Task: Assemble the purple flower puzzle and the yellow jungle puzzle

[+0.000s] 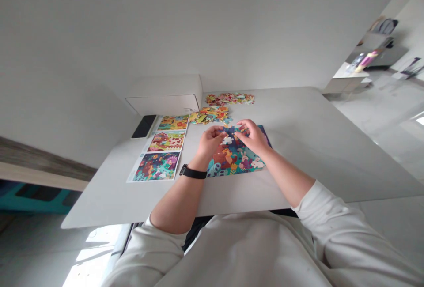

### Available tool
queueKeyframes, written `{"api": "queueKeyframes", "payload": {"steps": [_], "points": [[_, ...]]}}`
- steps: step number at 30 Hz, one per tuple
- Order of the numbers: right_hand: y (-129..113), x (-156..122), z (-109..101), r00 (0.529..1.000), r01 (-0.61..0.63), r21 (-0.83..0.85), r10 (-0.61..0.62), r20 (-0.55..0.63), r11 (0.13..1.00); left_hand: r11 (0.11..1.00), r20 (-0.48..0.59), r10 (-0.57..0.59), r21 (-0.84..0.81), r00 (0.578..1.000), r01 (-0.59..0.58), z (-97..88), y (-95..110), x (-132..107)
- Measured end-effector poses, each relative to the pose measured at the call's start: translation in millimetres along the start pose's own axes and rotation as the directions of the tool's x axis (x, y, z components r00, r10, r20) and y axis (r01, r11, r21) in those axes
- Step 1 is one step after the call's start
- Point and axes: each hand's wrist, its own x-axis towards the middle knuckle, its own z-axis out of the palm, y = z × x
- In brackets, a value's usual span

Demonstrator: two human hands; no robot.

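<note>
A mostly assembled jigsaw puzzle (233, 161) with rabbits, a fox-like animal and plants lies in front of me. A white, piece-shaped patch shows in its upper left part. Over the puzzle's upper left, my left hand (212, 140) has thumb and forefinger pinched together on what looks like a small puzzle piece, largely hidden by the fingers. My right hand (253, 137) hovers at the upper right of the puzzle, its thumb and fingers apart and no object visible in them. A black band circles my left wrist.
Loose yellow-orange puzzle pieces (212, 114) lie behind the puzzle, with a reddish pile (228, 98) farther back. Several picture sheets (165, 141) lie at left beside a dark phone (144, 126). A white box (162, 103) stands against the wall on the table (298, 137).
</note>
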Motion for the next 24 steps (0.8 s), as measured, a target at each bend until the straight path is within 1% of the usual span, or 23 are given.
{"api": "queueKeyframes", "payload": {"steps": [2, 3, 5, 7, 11, 15, 17, 21, 23, 24], "points": [[-4, -3, 0, 0.992, 0.126, -0.047, -0.125, 0.014, 0.991, 1.0, -0.016, 0.005, -0.028, 1.0, -0.005, -1.3, 1, 0], [-6, -4, 0, 0.985, 0.17, -0.071, -0.169, 0.024, 0.983, 0.999, -0.018, 0.005, -0.037, 1.0, -0.006, -1.7, 1, 1], [-9, -5, 0, 0.976, 0.218, -0.123, -0.213, 0.049, 0.968, 0.999, -0.012, -0.001, -0.043, 1.0, 0.0, -1.7, 1, 1], [-9, -5, 0, 0.97, 0.239, -0.168, -0.23, 0.073, 0.956, 0.999, 0.002, -0.013, -0.042, 1.0, 0.013, -1.0, 1, 1], [-7, -3, 0, 0.965, 0.26, -0.205, -0.244, 0.097, 0.944, 0.999, 0.013, -0.033, -0.027, 0.999, 0.034, 0.3, 0, 2], [-6, -3, -2, 0.967, 0.253, -0.21, -0.237, 0.097, 0.945, 0.999, -0.001, -0.039, 0.03, 0.999, 0.039, -2.7, 1, 2], [-6, -3, -2, 0.968, 0.248, -0.216, -0.235, 0.087, 0.944, 0.998, -0.035, -0.003, 0.059, 0.999, 0.005, -7.7, 3, 3], [-4, -3, -3, 0.973, 0.224, -0.235, -0.202, 0.113, 0.946, 0.992, -0.157, 0.078, 0.108, 0.985, -0.062, -22.4, 4, 10], [-1, -3, -3, 0.974, 0.209, -0.25, -0.178, 0.142, 0.945, 0.981, -0.196, 0.113, 0.179, 0.974, -0.078, -29.5, 4, 13], [0, -3, -2, 0.973, 0.205, -0.256, -0.169, 0.156, 0.945, 0.966, -0.194, 0.138, 0.241, 0.971, -0.089, -32.7, 4, 13]]}}
